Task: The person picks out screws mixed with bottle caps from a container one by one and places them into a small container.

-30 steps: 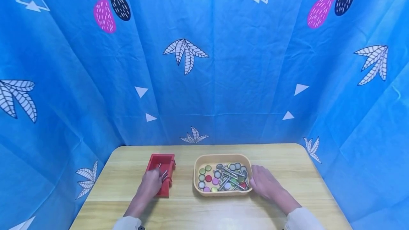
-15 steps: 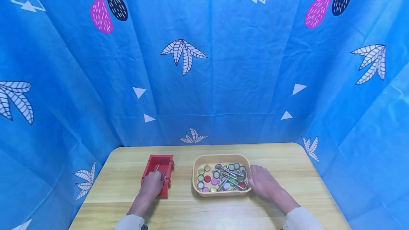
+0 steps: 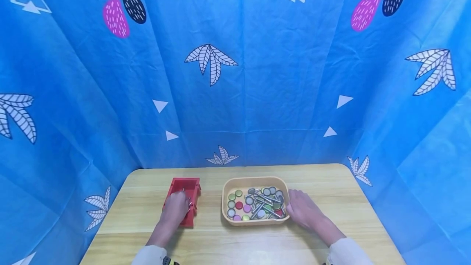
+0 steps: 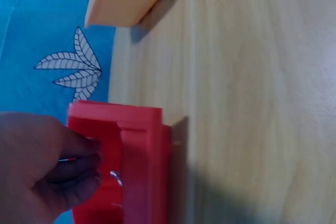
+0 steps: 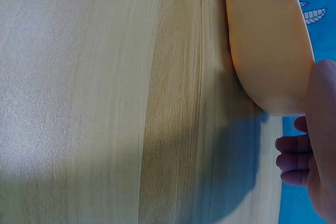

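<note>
My left hand reaches into a small red bin on the left side of the table, its thumb and fingers bent close together. Slim silver metal pieces show beside the fingers; a glint of metal lies inside the bin in the left wrist view. Whether the fingertips pinch a piece I cannot tell. My right hand grips the right end of a beige tray, thumb at its rim. The tray contains several bottle caps in green, red, pink and silver, and a heap of long silver nail-like pieces.
The bin and the tray stand apart on a light wooden table. Blue patterned cloth hangs behind the table and along both sides.
My left hand shifts slightly within the red bin, its fingers bending and covering more of the metal pieces. My right hand stays at the tray's end, and the view has drifted a little.
</note>
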Tool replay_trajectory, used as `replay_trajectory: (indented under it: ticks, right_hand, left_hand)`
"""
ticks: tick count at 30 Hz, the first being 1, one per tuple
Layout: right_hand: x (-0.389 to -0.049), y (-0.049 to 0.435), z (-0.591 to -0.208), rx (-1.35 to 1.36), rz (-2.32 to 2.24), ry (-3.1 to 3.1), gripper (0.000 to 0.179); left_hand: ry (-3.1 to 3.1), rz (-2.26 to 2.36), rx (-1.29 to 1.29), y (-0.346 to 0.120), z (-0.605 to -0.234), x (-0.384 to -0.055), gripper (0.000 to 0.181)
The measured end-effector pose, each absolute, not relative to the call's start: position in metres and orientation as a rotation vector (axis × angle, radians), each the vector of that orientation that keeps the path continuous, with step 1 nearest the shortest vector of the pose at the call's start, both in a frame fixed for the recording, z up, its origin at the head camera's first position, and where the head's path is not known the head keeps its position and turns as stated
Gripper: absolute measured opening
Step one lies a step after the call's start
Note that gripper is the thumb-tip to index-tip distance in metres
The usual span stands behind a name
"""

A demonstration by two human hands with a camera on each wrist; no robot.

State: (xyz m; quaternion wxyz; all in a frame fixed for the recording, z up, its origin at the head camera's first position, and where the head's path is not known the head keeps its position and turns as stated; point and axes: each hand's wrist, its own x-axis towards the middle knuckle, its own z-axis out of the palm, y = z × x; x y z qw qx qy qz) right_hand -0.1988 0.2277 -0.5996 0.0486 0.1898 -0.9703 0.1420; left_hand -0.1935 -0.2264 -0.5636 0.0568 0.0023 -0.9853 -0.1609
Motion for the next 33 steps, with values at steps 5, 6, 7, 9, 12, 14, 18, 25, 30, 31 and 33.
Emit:
replay_trajectory:
  ticks: [5, 6, 7, 9, 12, 14, 18, 25, 30, 31, 33]
  right_hand:
    - [-0.198, 0.228, -0.599, 0.585, 0.437, -2.962, 0.017]
    - [-0.198, 0.228, -0.599, 0.586, 0.439, -2.963, 0.017]
    - [-0.198, 0.228, -0.599, 0.586, 0.443, -2.964, 0.018]
    - [-0.198, 0.228, -0.599, 0.586, 0.443, -2.969, 0.019]
    - [-0.198, 0.228, -0.599, 0.587, 0.440, -2.973, 0.019]
    - [-0.198, 0.228, -0.599, 0.590, 0.436, -2.973, 0.019]
    - [-0.198, 0.229, -0.600, 0.592, 0.429, -2.972, 0.018]
    - [-0.198, 0.229, -0.599, 0.591, 0.433, -2.965, 0.014]
    - [-0.199, 0.228, -0.598, 0.591, 0.425, -2.957, 0.009]
    - [-0.199, 0.228, -0.597, 0.591, 0.426, -2.957, 0.008]
    - [-0.198, 0.228, -0.597, 0.592, 0.430, -2.964, 0.009]
  left_hand:
    - [-2.887, -0.499, -0.036, -0.214, -0.551, -0.197, 0.006]
    - [-2.873, -0.513, -0.042, -0.210, -0.548, -0.197, 0.007]
    - [-2.863, -0.525, -0.048, -0.207, -0.545, -0.198, 0.007]
    - [-2.850, -0.542, -0.067, -0.200, -0.539, -0.199, 0.008]
    - [-2.825, -0.543, -0.103, -0.189, -0.534, -0.203, 0.008]
    - [-2.804, -0.541, -0.144, -0.181, -0.532, -0.206, 0.008]
    - [-2.797, -0.535, -0.226, -0.163, -0.530, -0.211, 0.013]
    - [-2.853, -0.600, -0.396, -0.133, -0.535, -0.217, 0.019]
    - [-2.894, -0.599, -0.519, -0.116, -0.542, -0.224, 0.020]
    - [-2.907, -0.597, -0.536, -0.113, -0.544, -0.225, 0.020]
    - [-2.935, -0.605, -0.556, -0.107, -0.546, -0.227, 0.019]
